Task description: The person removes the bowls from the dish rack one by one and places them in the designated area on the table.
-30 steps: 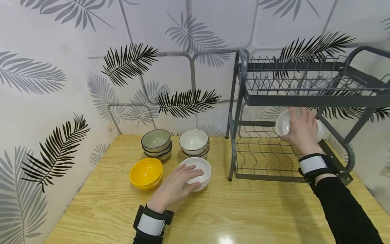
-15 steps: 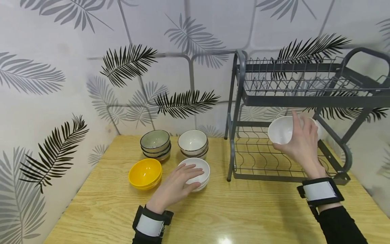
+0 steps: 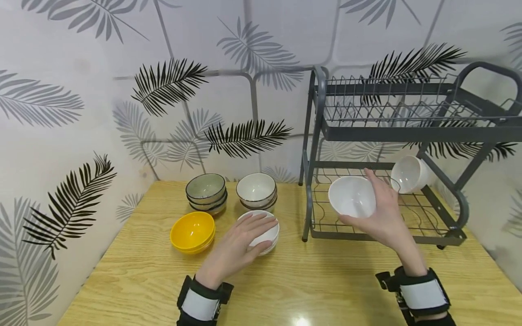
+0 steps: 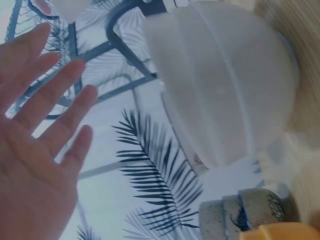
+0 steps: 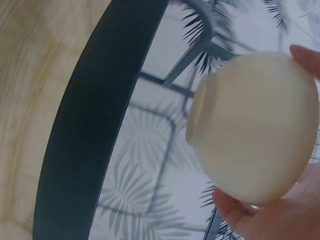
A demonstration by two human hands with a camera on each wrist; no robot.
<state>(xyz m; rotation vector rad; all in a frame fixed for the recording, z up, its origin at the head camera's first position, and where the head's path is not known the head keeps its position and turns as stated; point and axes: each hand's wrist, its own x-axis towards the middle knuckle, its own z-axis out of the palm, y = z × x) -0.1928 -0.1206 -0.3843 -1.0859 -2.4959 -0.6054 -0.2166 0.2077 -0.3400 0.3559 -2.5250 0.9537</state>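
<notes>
My right hand (image 3: 385, 213) grips a white bowl (image 3: 351, 197) between thumb and fingers, its mouth tipped toward the head camera. The bowl is in front of the lower shelf of a grey dish rack (image 3: 367, 236); contact with the wires cannot be told. In the right wrist view the outside of the held bowl (image 5: 255, 130) shows. A second white bowl (image 3: 409, 174) stands on its side at that shelf's right end. My left hand (image 3: 240, 244) hovers with extended fingers over a stack of white bowls (image 3: 269, 237); the left wrist view shows the hand apart from the stack (image 4: 225, 85).
Left of the white stack are nested yellow bowls (image 3: 192, 231). Behind stand a stack of grey-green bowls (image 3: 205, 190) and a stack of dark-rimmed white bowls (image 3: 256, 190). The rack's upper wire basket (image 3: 391, 108) overhangs the lower shelf. A leaf-patterned wall closes the back.
My right hand has moved left and nearer with the held bowl, uncovering the bowl at the shelf's right end. The left hand stays almost in place.
</notes>
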